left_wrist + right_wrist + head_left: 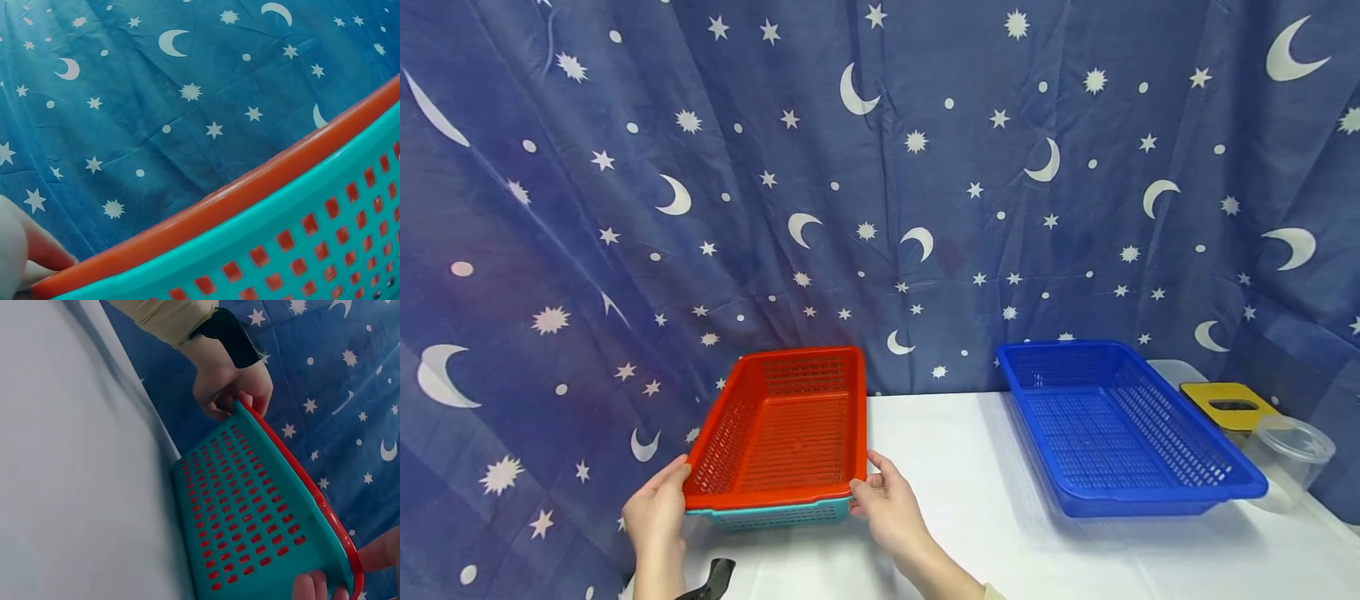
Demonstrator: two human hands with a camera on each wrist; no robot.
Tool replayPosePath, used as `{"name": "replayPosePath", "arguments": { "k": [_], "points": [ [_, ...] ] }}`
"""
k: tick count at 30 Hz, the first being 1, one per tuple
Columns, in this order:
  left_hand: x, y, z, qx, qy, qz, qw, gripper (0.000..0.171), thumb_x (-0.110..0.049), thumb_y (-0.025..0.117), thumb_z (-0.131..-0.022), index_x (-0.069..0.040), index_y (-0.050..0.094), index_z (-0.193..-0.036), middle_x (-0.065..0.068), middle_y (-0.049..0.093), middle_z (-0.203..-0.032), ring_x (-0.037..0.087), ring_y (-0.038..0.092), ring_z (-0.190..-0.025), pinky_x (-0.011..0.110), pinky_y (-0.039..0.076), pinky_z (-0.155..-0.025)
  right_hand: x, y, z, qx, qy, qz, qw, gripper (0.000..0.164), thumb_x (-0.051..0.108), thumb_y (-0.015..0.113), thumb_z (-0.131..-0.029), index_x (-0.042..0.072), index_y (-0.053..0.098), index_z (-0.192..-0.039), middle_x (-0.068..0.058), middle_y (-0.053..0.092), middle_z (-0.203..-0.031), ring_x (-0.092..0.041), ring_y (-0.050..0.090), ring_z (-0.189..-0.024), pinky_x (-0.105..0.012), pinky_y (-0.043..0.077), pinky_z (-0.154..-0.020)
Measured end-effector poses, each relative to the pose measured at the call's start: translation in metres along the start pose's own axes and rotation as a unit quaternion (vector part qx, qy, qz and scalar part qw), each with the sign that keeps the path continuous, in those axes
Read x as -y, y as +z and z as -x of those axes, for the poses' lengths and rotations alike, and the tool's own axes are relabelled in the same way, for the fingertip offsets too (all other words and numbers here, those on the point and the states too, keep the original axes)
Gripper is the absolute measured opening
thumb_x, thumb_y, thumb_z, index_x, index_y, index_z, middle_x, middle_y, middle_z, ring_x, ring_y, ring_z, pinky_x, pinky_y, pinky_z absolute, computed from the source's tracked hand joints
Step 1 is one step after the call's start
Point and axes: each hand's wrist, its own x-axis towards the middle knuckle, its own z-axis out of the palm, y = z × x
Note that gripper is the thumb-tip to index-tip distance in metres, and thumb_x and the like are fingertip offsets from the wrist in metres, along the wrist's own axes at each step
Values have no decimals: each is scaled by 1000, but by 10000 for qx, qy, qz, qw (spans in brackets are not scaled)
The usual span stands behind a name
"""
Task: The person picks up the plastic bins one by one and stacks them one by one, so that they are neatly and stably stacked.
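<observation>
A red plastic basket sits nested inside a teal basket, whose rim and slotted front show just below the red rim. My left hand grips the near left corner of the pair, thumb over the red rim. At the near right corner my right hand pinches both rims, thumb on top and fingers under. In the right wrist view the teal basket shows its perforated side, with a hand at each end. The left wrist view has the red rim lying close over the teal one.
A blue basket stands on the white table to the right. Beyond it are a yellow-lidded container and a clear tub. A blue curtain with moons and stars hangs behind and at the left.
</observation>
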Motion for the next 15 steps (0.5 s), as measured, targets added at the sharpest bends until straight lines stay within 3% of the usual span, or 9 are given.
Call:
{"name": "replayPosePath", "arguments": {
  "k": [2,5,10,15],
  "points": [
    [-1,1,1,259,59,-228,9994,43,-19,66,-98,1,63,-137,2,70,-116,-11,56,-77,12,46,-73,0,-6,1,28,17,6,10000,66,11,64,-98,-9,34,-153,-9,57,-94,-29,70,-85,-36,60,-78],
    [-2,2,1,723,149,-620,9953,44,-18,62,-101,0,60,-141,24,57,-139,-12,56,-76,11,45,-70,-1,-15,1,40,-8,37,10000,65,11,62,-98,-9,34,-153,-9,58,-92,-30,70,-86,-37,61,-79],
    [-5,4,2,1417,371,-1077,9833,45,-17,60,-102,3,56,-143,29,56,-140,-5,60,-82,15,50,-70,-4,-31,2,58,-46,87,9999,63,12,61,-99,-7,35,-154,-9,61,-92,-31,69,-88,-40,60,-81],
    [-6,10,5,1950,420,-1149,9732,47,-14,62,-102,7,54,-143,29,59,-136,5,66,-87,20,55,-70,-6,-49,5,38,-103,207,9997,61,13,62,-99,-5,38,-153,-9,63,-92,-28,67,-89,-41,59,-84]
  ]
}}
